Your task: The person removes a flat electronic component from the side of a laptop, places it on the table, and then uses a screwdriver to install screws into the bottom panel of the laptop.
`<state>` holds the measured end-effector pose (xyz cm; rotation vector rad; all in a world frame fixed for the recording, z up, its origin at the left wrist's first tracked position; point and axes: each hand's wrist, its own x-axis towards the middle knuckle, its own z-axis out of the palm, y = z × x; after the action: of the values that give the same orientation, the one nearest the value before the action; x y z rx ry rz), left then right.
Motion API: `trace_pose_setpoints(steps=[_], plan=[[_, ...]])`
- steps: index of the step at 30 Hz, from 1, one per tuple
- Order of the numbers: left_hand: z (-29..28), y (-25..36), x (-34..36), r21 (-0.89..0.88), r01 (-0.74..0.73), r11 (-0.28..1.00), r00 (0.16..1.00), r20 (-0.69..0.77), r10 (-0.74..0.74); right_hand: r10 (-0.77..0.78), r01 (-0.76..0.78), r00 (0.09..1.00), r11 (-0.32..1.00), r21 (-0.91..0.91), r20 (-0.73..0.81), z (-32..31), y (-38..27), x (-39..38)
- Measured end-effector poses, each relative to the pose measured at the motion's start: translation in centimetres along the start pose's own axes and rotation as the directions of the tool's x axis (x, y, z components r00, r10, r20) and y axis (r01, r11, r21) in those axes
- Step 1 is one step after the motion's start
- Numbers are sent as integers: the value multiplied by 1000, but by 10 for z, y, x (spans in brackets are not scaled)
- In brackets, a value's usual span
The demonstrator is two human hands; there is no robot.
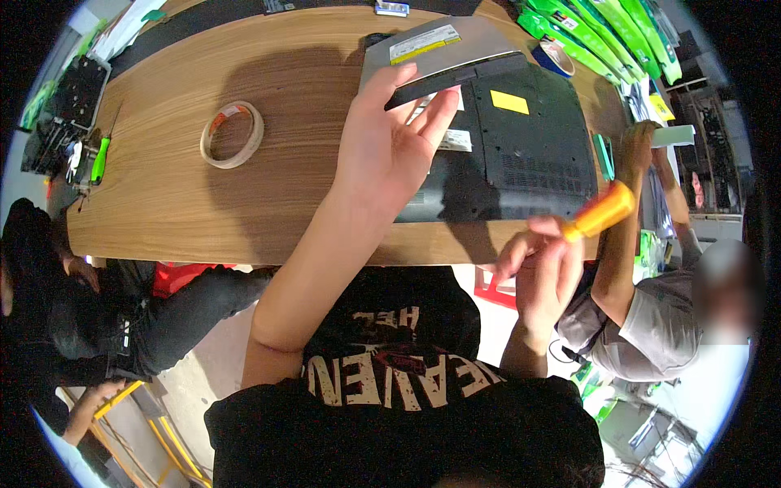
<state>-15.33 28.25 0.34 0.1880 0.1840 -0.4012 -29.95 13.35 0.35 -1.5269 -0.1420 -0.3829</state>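
My left hand (390, 138) grips a thin silver optical drive (446, 57) by its dark edge, tilted over the back left of a black laptop (537, 130), which lies bottom side up on the wooden table with labels on it. Part of the laptop is hidden behind this hand and the drive. Below the laptop's right part, at the table's front edge, my right hand (538, 276) has its fingers curled around an orange and yellow screwdriver (598, 210); its tip is hidden or too blurred to make out.
A tape roll (232, 107) lies left on the table (154, 187), near a green screwdriver (101, 159) and black parts (73, 93). Back right are green packages (594, 37) and a blue tape roll (543, 57). Co-workers sit left (122, 309) and right (651, 325), one holding a pale object (675, 136).
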Motion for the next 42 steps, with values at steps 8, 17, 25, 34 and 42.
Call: trace_pose_setpoints(steps=[8, 17, 25, 34, 42], plan=[[11, -16, -20, 134, 60, 989, 998, -43, -54, 37, -52, 999, 736, -675, -37, 8, 6, 36], [4, -15, -22, 124, 59, 991, 997, -65, -51, -242, 195, 970, 812, -551, -12, 0, 13, 27], [-31, 67, 26, 134, -74, 988, 993, -80, 85, -53, -18, 989, 888, -459, -140, -30, 32, -13], [-53, 105, 89, 384, -248, 889, 892, -268, 364, 126, -173, 941, 977, -126, -314, -57, 43, -33], [-68, 118, 109, 231, -197, 953, 936, -244, 252, 172, -172, 953, 985, 22, -251, -62, 42, -26]])
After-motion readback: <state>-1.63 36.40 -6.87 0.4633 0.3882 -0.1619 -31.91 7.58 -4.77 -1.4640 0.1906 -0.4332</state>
